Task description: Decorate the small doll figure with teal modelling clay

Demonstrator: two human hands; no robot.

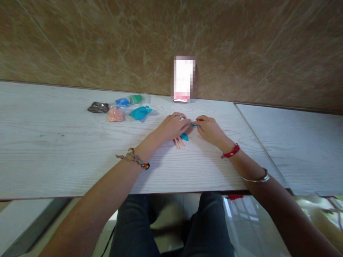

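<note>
Near the middle of the white table, my left hand [174,125] is closed over a small modelling clay piece, its palm hiding most of it. From under that hand stick out a rounded blue clay part [184,137] and thin peach clay strips [179,142], which lie near the tabletop. My right hand [210,131] pinches a small flat bit of blue clay [194,124] between thumb and fingers. This bit reaches toward my left fingertips; whether they touch it I cannot tell.
Left of my hands lie clear bags of clay: dark brown [98,107], peach [115,115], turquoise [140,112], blue [122,102] and green [135,99]. A blurred, bright phone-like screen [183,79] leans on the brown marbled wall [107,43]. A seam [257,144] crosses the tabletop at right.
</note>
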